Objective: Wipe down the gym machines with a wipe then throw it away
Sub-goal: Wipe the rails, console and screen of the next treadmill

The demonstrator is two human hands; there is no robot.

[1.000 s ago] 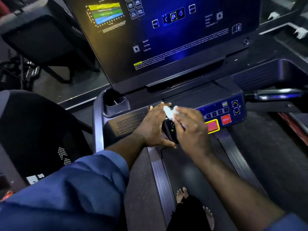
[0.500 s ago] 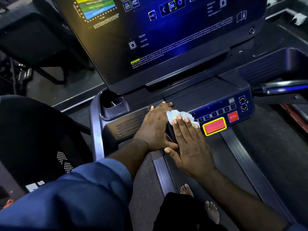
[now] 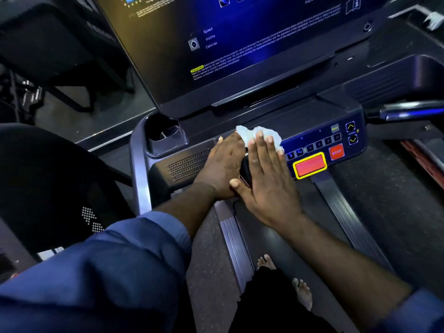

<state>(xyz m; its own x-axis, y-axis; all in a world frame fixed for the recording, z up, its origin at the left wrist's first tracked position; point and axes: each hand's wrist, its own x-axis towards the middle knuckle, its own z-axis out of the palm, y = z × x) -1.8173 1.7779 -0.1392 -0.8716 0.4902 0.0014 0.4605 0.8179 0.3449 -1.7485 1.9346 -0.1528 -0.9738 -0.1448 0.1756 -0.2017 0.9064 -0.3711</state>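
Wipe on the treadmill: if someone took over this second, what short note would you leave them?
Right hand: flat, fingers straight, pressing the wipe onto the treadmill console, just left of the button panel.
Left hand: resting on the console beside it, holding nothing.
Done: wiping under way; how much is clean I cannot tell.
Left: remaining surfaces, other machines, then bin the wipe.
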